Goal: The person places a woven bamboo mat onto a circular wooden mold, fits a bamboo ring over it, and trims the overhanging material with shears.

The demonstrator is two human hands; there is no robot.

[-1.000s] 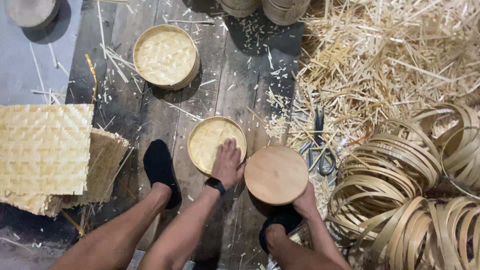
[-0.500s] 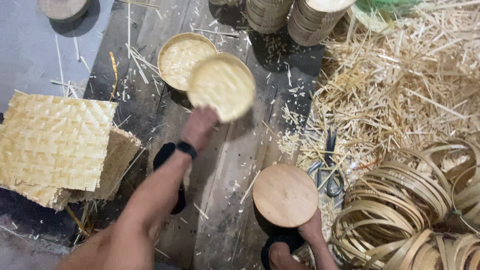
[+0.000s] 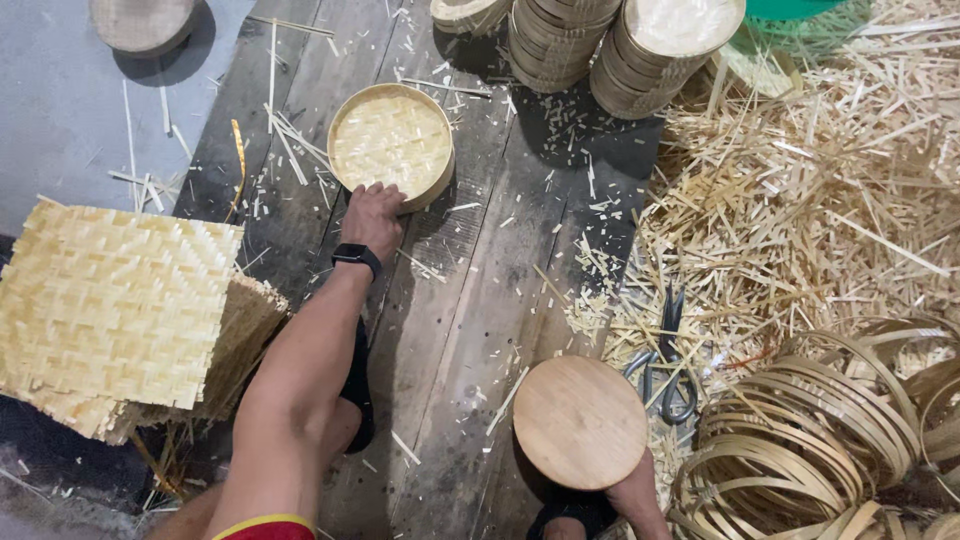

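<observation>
Lowered since the earlier frame: left hand (image 3: 375, 218), fingers clasping the near rim of a round woven tray (image 3: 391, 143), now set down on the far floor planks (image 3: 470, 300). Right hand (image 3: 636, 492), near right, gripped a round wooden disc (image 3: 580, 422). Scissors (image 3: 668, 355) lay just right; woven mats (image 3: 110, 305) left.

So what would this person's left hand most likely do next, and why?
Probably let go and draw back. The left hand rests on the rim of the round woven tray, which already lies flat on the plank floor at full arm's stretch. The right hand holds a round wooden disc near the scissors, so work likely resumes there.
</observation>
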